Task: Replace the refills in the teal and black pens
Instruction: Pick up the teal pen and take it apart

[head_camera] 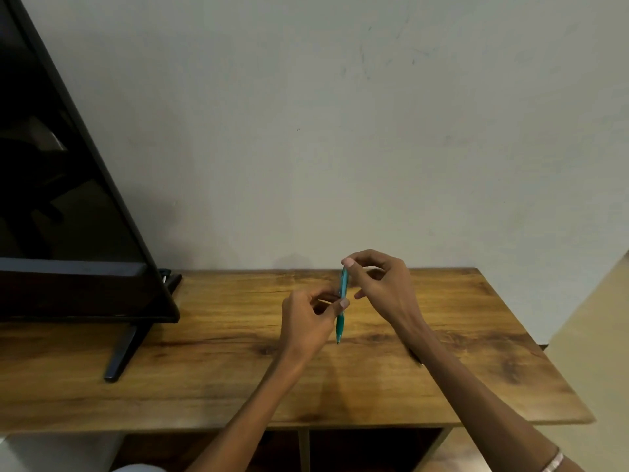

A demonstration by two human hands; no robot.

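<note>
Both hands pinch the teal pen (342,303) upright above the wooden table (221,362): left hand (308,323) mid-barrel, right hand (381,284) at its top (plain wall (340,131) behind, television (68,199) at left).

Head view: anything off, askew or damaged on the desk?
Nothing stands out. Both hands hold the teal pen upright above the wooden desk, left hand low, right hand at the top. The monitor stands at the left.
</note>
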